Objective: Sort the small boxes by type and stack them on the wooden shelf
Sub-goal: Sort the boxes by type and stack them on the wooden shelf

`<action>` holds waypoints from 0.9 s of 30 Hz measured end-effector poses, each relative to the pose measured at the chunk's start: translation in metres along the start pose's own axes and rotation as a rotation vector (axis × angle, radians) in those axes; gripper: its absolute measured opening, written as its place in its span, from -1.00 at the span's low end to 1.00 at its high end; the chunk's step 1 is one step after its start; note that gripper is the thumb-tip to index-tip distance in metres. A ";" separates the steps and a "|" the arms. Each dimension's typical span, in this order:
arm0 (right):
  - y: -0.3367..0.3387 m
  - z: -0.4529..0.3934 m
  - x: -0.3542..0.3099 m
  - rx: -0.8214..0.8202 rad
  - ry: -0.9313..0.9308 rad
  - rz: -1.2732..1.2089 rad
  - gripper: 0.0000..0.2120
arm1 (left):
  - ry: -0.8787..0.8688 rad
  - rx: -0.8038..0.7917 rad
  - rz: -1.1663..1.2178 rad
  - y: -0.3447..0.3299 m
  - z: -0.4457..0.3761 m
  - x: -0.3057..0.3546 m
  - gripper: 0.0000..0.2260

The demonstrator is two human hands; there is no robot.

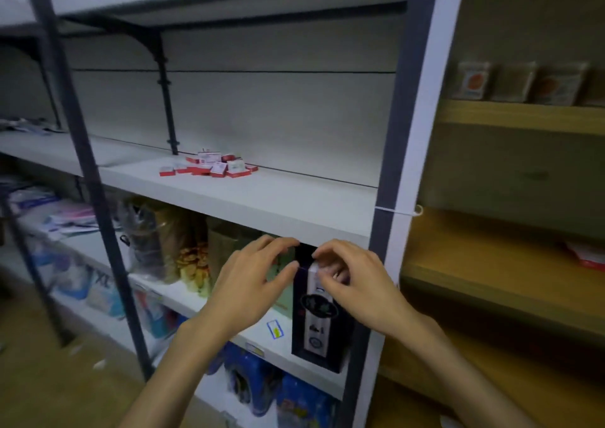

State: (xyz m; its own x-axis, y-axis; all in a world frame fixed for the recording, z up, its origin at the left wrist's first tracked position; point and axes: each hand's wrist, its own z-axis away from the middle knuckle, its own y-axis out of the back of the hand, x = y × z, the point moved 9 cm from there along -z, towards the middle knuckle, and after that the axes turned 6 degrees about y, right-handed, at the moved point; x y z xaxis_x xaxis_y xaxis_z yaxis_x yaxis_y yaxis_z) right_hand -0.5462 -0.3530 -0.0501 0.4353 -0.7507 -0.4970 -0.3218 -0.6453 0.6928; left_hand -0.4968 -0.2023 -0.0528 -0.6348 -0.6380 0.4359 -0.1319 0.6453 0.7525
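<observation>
Both hands (288, 280) at dark box (319, 316), label unreadable

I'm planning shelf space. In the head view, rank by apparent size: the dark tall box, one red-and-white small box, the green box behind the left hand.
1. Dark tall box
2. Green box, partly hidden, so unsure
3. Red-and-white small box, though farther away

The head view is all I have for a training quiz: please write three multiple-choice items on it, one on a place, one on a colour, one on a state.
1. Where does the pile of small boxes lie?
A. on the white shelf
B. on the wooden shelf
C. on the floor

2. What colour are the edges of those boxes?
A. green
B. red
C. yellow

3. What is the right hand doing?
A. hanging idle
B. pointing upward
C. gripping the top of the tall dark box

Answers:
1 A: they sit on the white shelf at mid-height.
2 B: red sides show.
3 C: its fingers curl round the top.
</observation>
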 end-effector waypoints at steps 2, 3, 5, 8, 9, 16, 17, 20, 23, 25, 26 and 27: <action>-0.017 -0.025 -0.007 -0.006 0.000 0.007 -0.79 | 0.019 0.012 -0.007 0.015 -0.007 -0.029 -0.57; -0.026 -0.037 -0.010 -0.008 -0.004 0.008 -0.76 | 0.025 0.018 -0.014 0.021 -0.012 -0.043 -0.55; -0.044 -0.062 -0.012 -0.010 -0.010 0.017 -0.70 | 0.026 0.019 -0.034 0.033 -0.022 -0.070 -0.53; -0.071 -0.098 -0.011 -0.002 -0.024 0.051 -0.68 | 0.022 -0.002 -0.082 0.046 -0.044 -0.109 -0.59; -0.080 -0.111 -0.010 0.006 -0.028 0.062 -0.69 | 0.028 -0.009 -0.094 0.051 -0.054 -0.123 -0.59; -0.133 -0.203 -0.001 0.116 -0.124 0.046 -0.65 | 0.052 -0.062 -0.116 0.078 -0.123 -0.223 -0.61; -0.139 -0.214 -0.001 0.126 -0.131 0.047 -0.64 | 0.047 -0.067 -0.129 0.080 -0.130 -0.235 -0.62; -0.160 -0.251 -0.003 0.125 -0.151 0.080 -0.63 | 0.044 -0.081 -0.150 0.090 -0.151 -0.279 -0.63; -0.174 -0.282 -0.004 0.139 -0.179 0.140 -0.63 | 0.057 -0.073 -0.138 0.100 -0.171 -0.318 -0.65; -0.184 -0.296 -0.004 0.134 -0.201 0.170 -0.62 | 0.071 -0.056 -0.130 0.105 -0.184 -0.339 -0.67; -0.190 -0.302 -0.003 0.126 -0.212 0.185 -0.62 | 0.086 -0.037 -0.133 0.107 -0.191 -0.351 -0.68; -0.195 -0.307 -0.002 0.117 -0.224 0.200 -0.61 | 0.108 -0.002 -0.139 0.111 -0.198 -0.363 -0.69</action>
State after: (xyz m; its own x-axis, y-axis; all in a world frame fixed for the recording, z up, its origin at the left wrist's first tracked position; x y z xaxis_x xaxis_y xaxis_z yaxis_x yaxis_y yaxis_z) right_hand -0.2265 -0.1824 -0.0234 0.1618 -0.8685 -0.4685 -0.4825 -0.4837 0.7302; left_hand -0.1300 0.0175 -0.0295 -0.5250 -0.7625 0.3782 -0.2108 0.5470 0.8102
